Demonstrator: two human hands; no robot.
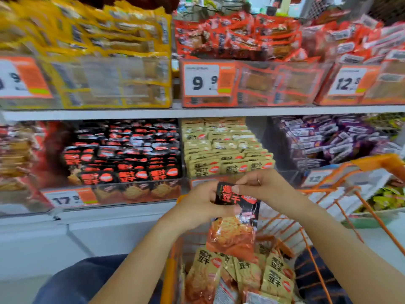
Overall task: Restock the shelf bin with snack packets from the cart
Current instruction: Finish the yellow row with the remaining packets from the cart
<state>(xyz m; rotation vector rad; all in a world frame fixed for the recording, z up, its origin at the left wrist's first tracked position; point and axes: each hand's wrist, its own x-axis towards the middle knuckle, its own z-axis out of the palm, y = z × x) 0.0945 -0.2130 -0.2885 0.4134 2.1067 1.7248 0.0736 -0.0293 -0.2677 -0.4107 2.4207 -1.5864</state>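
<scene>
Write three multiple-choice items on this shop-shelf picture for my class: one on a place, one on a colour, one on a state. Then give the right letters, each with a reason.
1. Where does the bin of black snack packets sit?
A. on the lower shelf, left of the beige packets' bin
B. on the upper shelf
C. inside the cart

2. What colour is the frame of the cart?
A. blue
B. orange
C. green

3. What is happening with the black snack packet above the cart?
A. it lies alone on the floor
B. it hangs from a hook
C. both hands hold it

Answers: 1 A, it stands beside the beige packets' bin under the shelf board. 2 B, its wires are orange. 3 C, the left hand and right hand grip it.
</scene>
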